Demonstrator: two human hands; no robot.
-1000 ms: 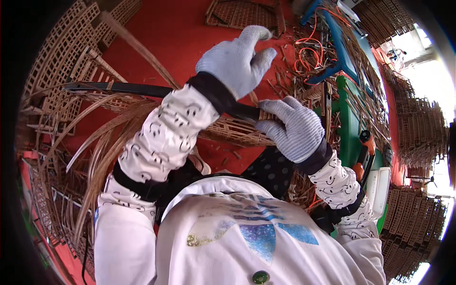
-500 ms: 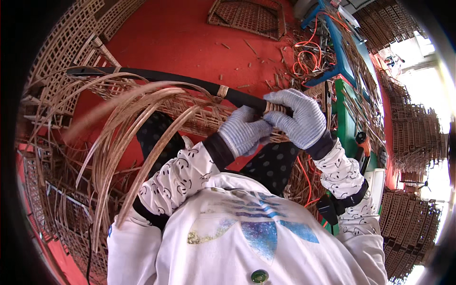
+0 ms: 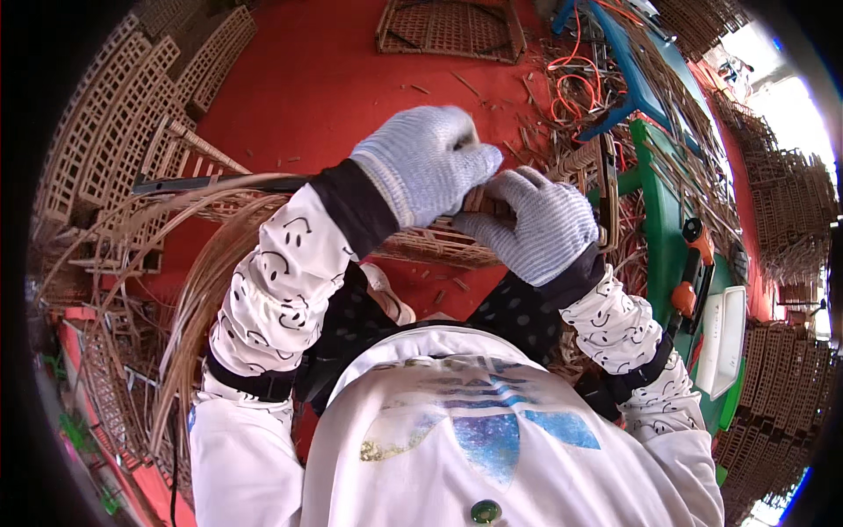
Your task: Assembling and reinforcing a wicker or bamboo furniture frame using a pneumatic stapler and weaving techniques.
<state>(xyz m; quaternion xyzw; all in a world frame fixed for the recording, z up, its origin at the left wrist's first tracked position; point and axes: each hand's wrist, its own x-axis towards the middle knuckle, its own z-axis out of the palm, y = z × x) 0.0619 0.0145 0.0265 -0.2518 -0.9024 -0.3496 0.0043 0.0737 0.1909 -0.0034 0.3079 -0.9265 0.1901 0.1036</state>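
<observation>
A dark bar (image 3: 224,184), the edge of a woven rattan frame (image 3: 439,246), runs crosswise over my lap, mostly behind my left forearm. At its right end, brown rattan wrapping (image 3: 486,204) shows between my hands. My right hand (image 3: 549,228), in a striped knit glove, grips that wrapped end with thumb and fingers. Just above and left of it, my gloved left hand (image 3: 426,167) is closed in a fist, thumb pressed to the fingers; what it holds is hidden. Long loose rattan strips (image 3: 219,233) trail beneath my left arm.
Stacked woven panels (image 3: 123,114) stand at left, others (image 3: 777,395) at right. A green stool (image 3: 659,211) carries an orange-black power tool (image 3: 694,263) near a white tray (image 3: 724,338). A blue table (image 3: 650,79) holds strips. Another panel (image 3: 452,31) lies on the red, scrap-strewn floor.
My left hand has come off the dark bar's side, risen and turned over into a fist. The right hand stays at the wrapped end, slightly lower. The loose strips have swung down and left.
</observation>
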